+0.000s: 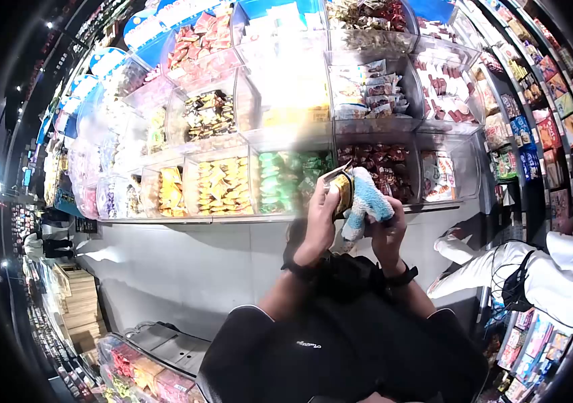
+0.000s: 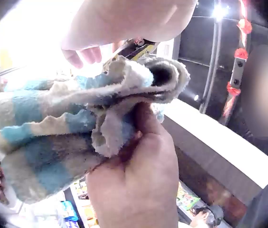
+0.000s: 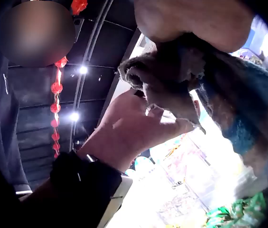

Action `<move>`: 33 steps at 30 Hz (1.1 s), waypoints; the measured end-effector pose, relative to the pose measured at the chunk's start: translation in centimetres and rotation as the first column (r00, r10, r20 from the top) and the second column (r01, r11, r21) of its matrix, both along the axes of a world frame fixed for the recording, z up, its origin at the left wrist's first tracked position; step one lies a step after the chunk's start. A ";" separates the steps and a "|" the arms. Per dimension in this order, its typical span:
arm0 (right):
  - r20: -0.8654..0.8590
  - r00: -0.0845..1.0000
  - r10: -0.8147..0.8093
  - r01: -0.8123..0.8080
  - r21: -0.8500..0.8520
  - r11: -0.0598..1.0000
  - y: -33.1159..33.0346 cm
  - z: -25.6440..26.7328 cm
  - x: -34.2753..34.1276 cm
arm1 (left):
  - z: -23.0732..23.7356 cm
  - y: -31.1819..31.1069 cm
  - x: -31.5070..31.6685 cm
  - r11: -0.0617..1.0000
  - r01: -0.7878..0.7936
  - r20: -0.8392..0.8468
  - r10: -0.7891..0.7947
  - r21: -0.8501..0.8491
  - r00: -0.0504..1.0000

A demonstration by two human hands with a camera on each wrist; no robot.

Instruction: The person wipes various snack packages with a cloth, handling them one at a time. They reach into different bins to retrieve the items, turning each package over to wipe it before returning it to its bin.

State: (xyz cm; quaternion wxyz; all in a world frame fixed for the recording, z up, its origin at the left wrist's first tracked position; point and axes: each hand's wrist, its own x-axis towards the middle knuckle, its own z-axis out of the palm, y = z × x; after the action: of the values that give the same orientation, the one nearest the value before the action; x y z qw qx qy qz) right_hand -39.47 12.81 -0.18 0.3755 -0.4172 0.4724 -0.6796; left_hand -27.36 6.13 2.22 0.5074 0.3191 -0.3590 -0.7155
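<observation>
In the head view the left hand (image 1: 320,220) pinches a gold-and-black packet (image 1: 344,192), its thumb over the front. Beside it the right hand (image 1: 388,234) grips a fuzzy blue-and-white striped cloth (image 1: 370,207), bunched in folds against the packet. The left wrist view has the right hand (image 2: 136,185) below, its thumb pressed into the cloth's (image 2: 46,164) rolled end; the left hand (image 2: 129,20) is above, with part of the packet (image 2: 136,51) behind the cloth. From the right wrist, the left hand (image 3: 126,128) is against the cloth (image 3: 240,130), its fingertips partly hidden.
Clear bins of wrapped sweets (image 1: 222,185) stand in rows beyond the hands. At right a person in white (image 1: 562,279) is near stocked shelves (image 1: 548,127). A grey lidded case (image 1: 165,346) and a bin of red packets (image 1: 152,376) lie at lower left.
</observation>
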 end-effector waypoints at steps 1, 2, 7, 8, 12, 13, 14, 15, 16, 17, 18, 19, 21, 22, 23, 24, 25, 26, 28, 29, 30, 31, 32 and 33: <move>0.061 0.998 0.015 -0.018 0.037 0.999 0.3 -0.2 -0.4 | 0.1 0.2 -0.2 0.998 -0.044 -0.022 0.046 0.049 0.999; 0.094 0.996 -0.006 0.005 0.006 1.000 0.0 -0.1 -0.4 | 0.2 0.2 0.1 0.996 -0.017 -0.053 0.022 0.089 0.998; 0.126 0.992 -0.025 0.030 -0.041 0.999 0.1 -0.5 -0.9 | 0.8 0.2 0.7 0.998 0.001 -0.174 0.009 0.057 0.985; 0.085 0.996 -0.038 0.042 -0.051 0.998 0.1 -0.4 -0.9 | 0.2 0.2 0.8 0.998 0.002 -0.200 0.010 0.061 0.980; 0.028 0.996 -0.088 0.089 -0.054 0.995 0.5 -0.5 -0.7 | 0.1 0.7 0.5 0.995 -0.030 -0.122 0.042 0.099 0.992; 0.039 0.994 -0.101 0.103 -0.046 0.994 0.6 -0.7 -0.7 | 0.2 0.8 0.5 0.998 -0.049 -0.024 0.049 0.029 0.998; 0.018 0.996 -0.085 0.086 -0.053 0.995 0.6 -0.7 -0.8 | 0.1 0.9 0.5 0.999 -0.039 -0.011 0.038 -0.019 0.999; 0.035 0.996 -0.080 0.082 -0.054 0.995 0.7 -0.8 -0.9 | 0.1 1.0 0.7 0.997 -0.027 0.003 0.027 -0.068 1.000; 0.051 0.996 -0.076 0.079 -0.056 0.995 0.7 -1.0 -1.1 | -0.3 0.9 0.8 0.999 -0.004 -0.033 0.003 -0.050 0.999; 0.068 0.995 -0.072 0.076 -0.058 0.995 0.8 -1.2 -1.2 | -1.1 0.6 1.2 0.999 0.020 -0.070 -0.022 -0.034 0.997; 0.047 0.996 -0.076 0.079 -0.048 0.996 0.9 -1.1 -1.4 | -1.0 0.4 1.5 0.999 0.046 -0.107 -0.048 -0.019 0.993; 0.078 0.995 -0.068 0.073 -0.060 0.996 1.0 -1.3 -1.8 | -0.5 0.4 1.8 0.996 0.085 -0.152 -0.081 0.021 0.985; 0.155 0.985 -0.074 0.079 -0.028 0.996 0.8 -1.1 -2.3 | 0.2 0.7 2.0 0.995 0.094 -0.208 -0.088 0.019 0.974; 0.198 0.979 -0.046 0.054 -0.033 0.998 0.7 -1.3 -2.7 | 0.8 1.0 2.1 0.992 0.123 -0.221 -0.117 0.013 0.968; 0.132 0.991 -0.029 0.035 -0.045 0.998 0.8 -1.4 -3.2 | 1.2 1.1 2.2 0.989 0.151 -0.233 -0.146 0.002 0.961; 0.102 0.995 -0.006 0.012 -0.058 0.998 0.8 -1.8 -3.2 | 1.3 1.2 2.2 0.978 0.210 -0.191 -0.208 -0.007 0.959; 0.071 0.997 0.016 -0.011 -0.067 0.998 0.9 -1.6 -3.1 | 0.9 1.1 2.0 0.966 0.233 -0.004 -0.235 -0.107 0.972; 0.043 0.999 0.023 -0.021 -0.064 0.998 1.1 -0.9 -2.8 | 0.4 1.2 1.8 0.958 0.270 0.022 -0.269 -0.095 0.963; 0.023 1.000 0.004 -0.004 -0.033 0.999 1.4 -1.0 -2.6 | -0.4 1.7 1.2 0.973 0.222 0.049 -0.219 -0.056 0.974; 0.004 1.000 -0.001 0.002 -0.031 1.000 1.4 -1.3 -2.5 | -0.4 1.8 1.0 0.985 0.165 0.050 -0.162 -0.047 0.986; 0.050 0.999 0.012 -0.011 -0.026 1.000 1.3 -0.8 -2.2 | -0.8 1.6 1.3 0.972 0.225 0.053 -0.222 -0.070 0.974; -0.037 0.999 -0.023 0.021 -0.045 0.999 1.2 -1.3 -2.2 | -1.4 1.3 1.6 0.954 0.284 0.057 -0.280 -0.095 0.958; -0.072 0.997 -0.024 0.022 -0.029 0.999 1.2 -1.3 -1.9 | -1.9 1.6 1.4 0.959 0.282 -0.006 -0.282 0.037 0.959; -0.103 0.994 -0.027 0.025 -0.016 1.000 1.0 -1.4 -1.5 | -1.4 1.8 1.2 0.954 0.274 -0.121 -0.259 0.123 0.958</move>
State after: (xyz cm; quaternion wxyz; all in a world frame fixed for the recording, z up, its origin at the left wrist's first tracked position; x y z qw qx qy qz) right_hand -41.02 13.80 -1.59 0.3387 -0.4483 0.4917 -0.6653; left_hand -26.21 7.91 0.80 0.4006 0.2647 -0.3215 -0.8162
